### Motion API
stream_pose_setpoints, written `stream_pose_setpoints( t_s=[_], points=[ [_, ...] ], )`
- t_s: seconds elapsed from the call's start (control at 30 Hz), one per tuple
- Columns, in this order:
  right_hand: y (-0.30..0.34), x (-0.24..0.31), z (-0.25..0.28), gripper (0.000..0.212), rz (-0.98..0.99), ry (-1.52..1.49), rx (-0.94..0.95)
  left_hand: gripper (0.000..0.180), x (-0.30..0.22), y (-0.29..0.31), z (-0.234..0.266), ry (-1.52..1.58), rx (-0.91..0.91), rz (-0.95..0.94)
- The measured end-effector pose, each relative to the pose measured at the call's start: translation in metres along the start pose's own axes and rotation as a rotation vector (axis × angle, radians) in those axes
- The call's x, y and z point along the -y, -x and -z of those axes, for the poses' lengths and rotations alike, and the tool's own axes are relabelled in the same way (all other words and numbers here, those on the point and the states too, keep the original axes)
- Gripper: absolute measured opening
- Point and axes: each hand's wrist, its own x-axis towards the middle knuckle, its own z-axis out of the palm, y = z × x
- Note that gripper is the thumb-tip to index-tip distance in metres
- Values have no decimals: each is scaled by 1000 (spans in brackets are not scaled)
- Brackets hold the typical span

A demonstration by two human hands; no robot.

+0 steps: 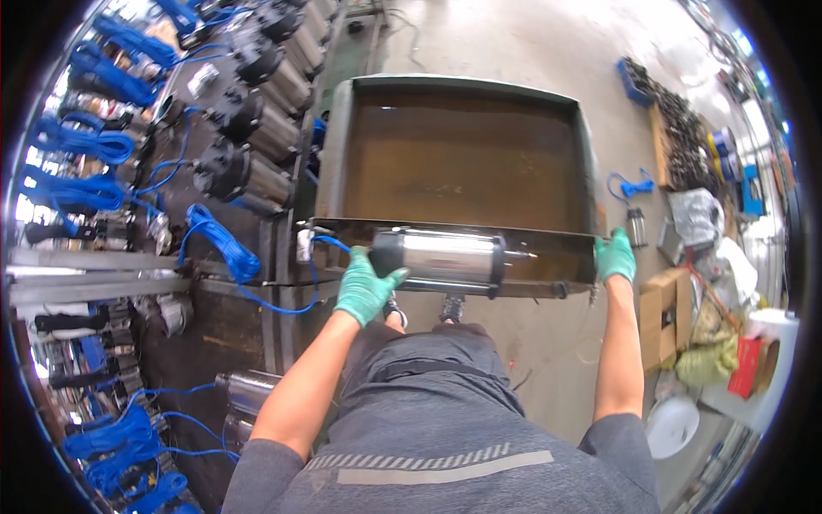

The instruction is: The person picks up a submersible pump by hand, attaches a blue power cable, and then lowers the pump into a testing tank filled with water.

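Note:
A steel-bodied electric motor (449, 257) with black end caps lies crosswise at the near side of a metal water tank (336, 150). Its thin shaft points right, and a blue cable leaves its left end. My left hand (368, 287), in a green glove, grips the motor's left end cap, the thumb on the near side and the fingers partly hidden. My right hand (615, 257), also gloved in green, is closed on the tank's right edge near the front corner. Brown, murky water (462, 163) fills the tank behind the motor.
On the left bench stand several similar motors (265, 176) with coiled blue cables (224, 244). To the right, on the floor, are a small metal cylinder (635, 228), cardboard boxes (664, 317), plastic bags (698, 214) and a white round lid (672, 426). My feet are just below the tank.

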Motion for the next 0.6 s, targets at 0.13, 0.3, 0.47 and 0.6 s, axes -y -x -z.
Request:
stream_pose_setpoints(
  t_s=[0.13, 0.3, 0.47, 0.6],
  points=[
    [42, 86, 17, 30, 204, -517, -33, 45, 28, -6, 33, -20, 52, -100],
    [117, 218, 13, 23, 343, -756, 67, 24, 99, -59, 81, -153, -509, -151],
    [129, 252, -20, 13, 499, -385, -119, 32, 230, -131, 110, -105, -253, 90],
    [125, 232, -19, 10, 447, -373, -114, 29, 139, -127, 111, 440, 82, 295]
  ],
)
